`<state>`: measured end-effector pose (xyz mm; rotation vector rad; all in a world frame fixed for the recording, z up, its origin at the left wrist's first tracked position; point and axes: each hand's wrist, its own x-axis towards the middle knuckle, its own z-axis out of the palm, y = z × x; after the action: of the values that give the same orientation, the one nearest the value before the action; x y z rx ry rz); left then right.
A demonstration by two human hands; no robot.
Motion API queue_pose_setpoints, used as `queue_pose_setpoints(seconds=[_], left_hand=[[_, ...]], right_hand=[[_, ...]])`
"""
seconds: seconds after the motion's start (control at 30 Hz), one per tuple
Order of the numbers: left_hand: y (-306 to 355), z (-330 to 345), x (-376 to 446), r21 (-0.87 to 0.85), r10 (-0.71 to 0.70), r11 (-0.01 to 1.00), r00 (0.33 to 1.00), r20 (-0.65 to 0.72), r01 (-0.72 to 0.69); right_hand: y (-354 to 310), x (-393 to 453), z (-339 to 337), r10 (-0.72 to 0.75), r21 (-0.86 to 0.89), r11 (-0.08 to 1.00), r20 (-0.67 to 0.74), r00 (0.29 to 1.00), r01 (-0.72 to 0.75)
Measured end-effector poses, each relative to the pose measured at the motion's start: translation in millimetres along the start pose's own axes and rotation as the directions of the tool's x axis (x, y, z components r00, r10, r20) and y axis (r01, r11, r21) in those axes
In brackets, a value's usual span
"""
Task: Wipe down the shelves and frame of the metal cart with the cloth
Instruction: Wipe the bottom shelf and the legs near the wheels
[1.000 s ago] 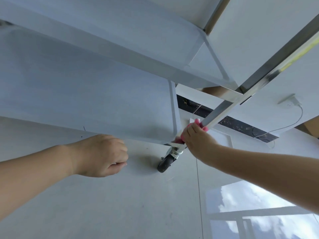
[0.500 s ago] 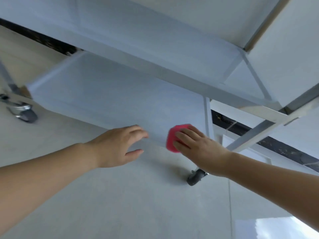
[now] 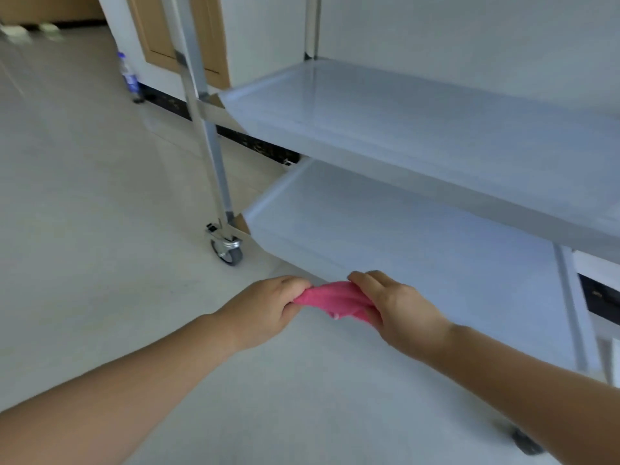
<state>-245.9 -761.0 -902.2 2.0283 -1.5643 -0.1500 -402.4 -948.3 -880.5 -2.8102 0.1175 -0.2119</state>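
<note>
Left hand [image 3: 265, 312], entering from the near left on a bare forearm, has its fingers curled round the left end of the pink cloth [image 3: 335, 299] and grips it; right hand [image 3: 401, 312], entering from the near right, grips the opposite end with fingers bent over the top of the fabric; the cloth is bunched and stretched between the two hands, held in the air just in front of the near edge of the lower shelf [image 3: 419, 250]; whether the cloth touches that edge cannot be told

At far left, a plastic bottle [image 3: 129, 77] with a blue label stands on the pale tiled floor [image 3: 84, 213] beside the wall base; just right of it is a wooden door panel [image 3: 188, 35]; right of that, the near left post [image 3: 206, 129] of the metal cart runs down from the top edge to a caster wheel [image 3: 229, 253] resting on the floor; a second post [image 3: 312, 26] rises at the far corner of the cart

Middle shelf [image 3: 419, 122] spans from the left post toward the right edge, with a raised lip along its sides; the lower shelf sits directly beneath it, near the floor, and extends right to a vertical frame member [image 3: 575, 313]; a second caster [image 3: 528, 443], blurred, shows at near right beneath the right forearm; a dark baseboard strip [image 3: 258, 146] runs along the far wall behind the cart
</note>
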Motion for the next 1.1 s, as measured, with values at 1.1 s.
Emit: queue_pose_setpoints(seconds=[1.1], left_hand=[[-157, -118, 103, -0.583, -0.418, 0.812, 0.720, -0.554, 0.023]], right_hand=[[-88, 265, 29, 0.618, 0.985, 0.146, -0.162, 0.769, 0.090]])
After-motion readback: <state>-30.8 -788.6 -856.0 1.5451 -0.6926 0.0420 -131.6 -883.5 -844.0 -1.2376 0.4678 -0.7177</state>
